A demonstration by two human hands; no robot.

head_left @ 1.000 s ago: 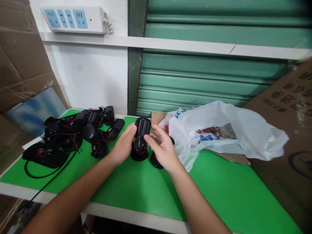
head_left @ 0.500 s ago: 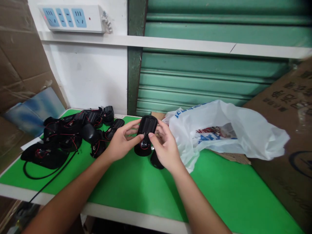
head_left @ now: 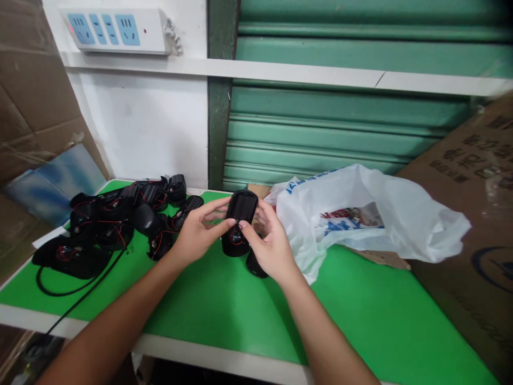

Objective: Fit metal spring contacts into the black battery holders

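Both hands are meeting above the green bench [head_left: 224, 310], a little behind its middle. The left hand [head_left: 196, 232] is closing its grip on the left side of a black plastic housing [head_left: 239, 220], with the thumb and the fingers curled around its edge. The right hand [head_left: 269, 243] is holding the same housing from the right, and its thumb is pressing on the lower front part, where thin red wires are showing. The housing is standing almost upright, tilted a little to the right, with its rounded lower end close to the bench; I cannot tell if it is touching the surface.

Just under the right hand a second black piece [head_left: 255, 264] is lying on the bench, partly hidden by the palm. To the left, a pile of similar black housings [head_left: 120, 222] with red wires is lying well apart from the hands, and a black cable [head_left: 76, 291] is running from it to the bench edge. To the right, a white plastic bag [head_left: 372, 214] is lying on its side, near the right hand. A cardboard box [head_left: 473, 214] is standing at the far right. A white power strip [head_left: 116, 29] is hanging on the wall above the pile.
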